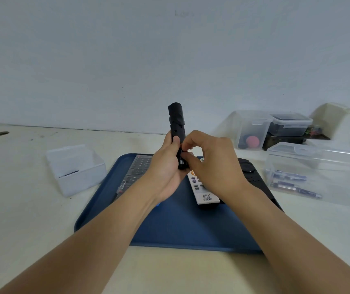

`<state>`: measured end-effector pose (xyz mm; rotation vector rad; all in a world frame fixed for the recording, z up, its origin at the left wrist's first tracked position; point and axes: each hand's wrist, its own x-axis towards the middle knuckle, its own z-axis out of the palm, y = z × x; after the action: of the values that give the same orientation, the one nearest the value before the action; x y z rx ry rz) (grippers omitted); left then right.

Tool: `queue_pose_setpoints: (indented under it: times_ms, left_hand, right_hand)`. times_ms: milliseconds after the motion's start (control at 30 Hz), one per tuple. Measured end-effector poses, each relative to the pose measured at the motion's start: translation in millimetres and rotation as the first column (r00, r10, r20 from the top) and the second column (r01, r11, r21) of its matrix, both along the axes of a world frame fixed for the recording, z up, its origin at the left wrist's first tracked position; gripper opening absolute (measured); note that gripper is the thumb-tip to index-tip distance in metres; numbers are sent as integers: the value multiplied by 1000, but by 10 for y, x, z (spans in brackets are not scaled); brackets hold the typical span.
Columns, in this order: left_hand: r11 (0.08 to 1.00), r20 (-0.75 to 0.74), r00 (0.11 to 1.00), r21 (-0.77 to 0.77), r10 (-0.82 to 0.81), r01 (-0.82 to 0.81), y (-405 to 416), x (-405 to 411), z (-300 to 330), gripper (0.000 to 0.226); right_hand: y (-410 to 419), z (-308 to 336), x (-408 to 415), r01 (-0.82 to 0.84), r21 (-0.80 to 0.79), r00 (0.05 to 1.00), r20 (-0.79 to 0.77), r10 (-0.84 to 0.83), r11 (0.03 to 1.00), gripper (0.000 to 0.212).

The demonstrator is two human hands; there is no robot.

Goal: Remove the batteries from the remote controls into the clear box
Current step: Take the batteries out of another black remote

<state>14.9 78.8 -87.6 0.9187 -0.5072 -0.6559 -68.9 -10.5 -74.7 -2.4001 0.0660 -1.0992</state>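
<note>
- Head view, far left: a small clear box with its lid on sits on the pale surface, just beside the left edge of the blue tray.
- On the tray's left part lies a grey remote in a clear wrap.
- The left hand grips a black remote from below, holding it upright above the tray, thumb pressed on its front.
- The right hand has its fingers curled at the lower end of the black remote, pinching a battery whose metal tip shows there.
- Under the right hand a white remote lies on the tray; a black controller lies at the tray's right edge.
- Right of the tray, an open clear box holds several batteries.
- Behind it stand more clear containers.
</note>
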Motion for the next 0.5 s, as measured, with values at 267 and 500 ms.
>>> queue_pose_setpoints:
  times_ms: [267, 500]
  left_hand:
    - [999, -56, 998, -30, -24, 23, 19, 12, 28, 31]
    - [999, -95, 995, -33, -11, 8, 33, 28, 83, 35]
  right_hand:
    - [55, 48, 12, -3, -65, 1000, -1, 3, 998, 15]
    - [-13, 49, -15, -92, 46, 996, -4, 92, 995, 18]
